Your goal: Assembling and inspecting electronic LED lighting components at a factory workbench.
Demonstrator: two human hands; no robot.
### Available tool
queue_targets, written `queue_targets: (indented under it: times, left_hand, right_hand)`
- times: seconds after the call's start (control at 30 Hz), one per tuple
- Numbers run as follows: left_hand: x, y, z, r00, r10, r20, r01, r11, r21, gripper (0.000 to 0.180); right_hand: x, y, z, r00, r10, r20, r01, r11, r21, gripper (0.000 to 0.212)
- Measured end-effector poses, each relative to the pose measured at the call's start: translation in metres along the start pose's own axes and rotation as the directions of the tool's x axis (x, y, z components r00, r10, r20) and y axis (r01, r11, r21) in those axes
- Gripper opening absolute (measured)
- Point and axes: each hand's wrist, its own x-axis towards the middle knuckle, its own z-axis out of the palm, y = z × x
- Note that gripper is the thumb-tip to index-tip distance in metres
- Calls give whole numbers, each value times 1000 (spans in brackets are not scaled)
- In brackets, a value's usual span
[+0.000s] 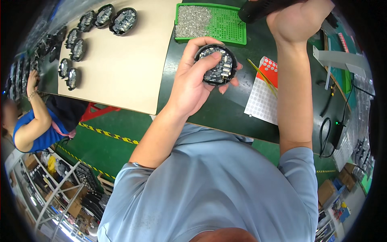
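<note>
My left hand [192, 78] is closed around a round black housing [225, 60] with a circuit board set in it. The thumb lies across the board, and the fingers wrap round the rim. At the upper right, my right hand [294, 22] grips a black electric screwdriver [258, 10], partly cut off by the frame's upper edge. Its thin bit points down over the right part of a green perforated tray [225, 40]. Small silvery screws [193, 20] are heaped in the tray's left half. Whether the bit touches the tray or carries a screw, I cannot tell.
Several similar housings [123, 21] stand on the beige sheet [133, 68] at left. A white and red sticker sheet [260, 101] and yellow strips [262, 76] lie between my arms. Cables [323, 137] run at the right. Another person [36, 125] works at far left.
</note>
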Motion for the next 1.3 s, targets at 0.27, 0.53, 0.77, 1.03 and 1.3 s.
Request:
queue_targets:
  times: [0.27,0.53,0.77,1.03,1.3]
  left_hand:
    - [-4,0,2,1000,23,15,-25,996,91,25]
    - [-9,-3,2,991,74,115,-98,969,227,27]
    - [-7,-8,1,978,120,172,-167,942,292,19]
    - [-6,-8,-3,980,111,167,-149,961,234,20]
    - [-8,-4,0,985,117,124,-142,967,210,28]
  right_hand:
    - [-19,11,29,763,-462,452,495,-32,-868,94]
    - [-30,22,34,792,-436,428,522,119,-845,95]
    - [-29,25,31,813,-421,402,523,226,-822,95]
    - [-30,22,27,844,-377,381,511,350,-785,95]
    - [-31,32,32,875,-307,374,481,473,-738,95]
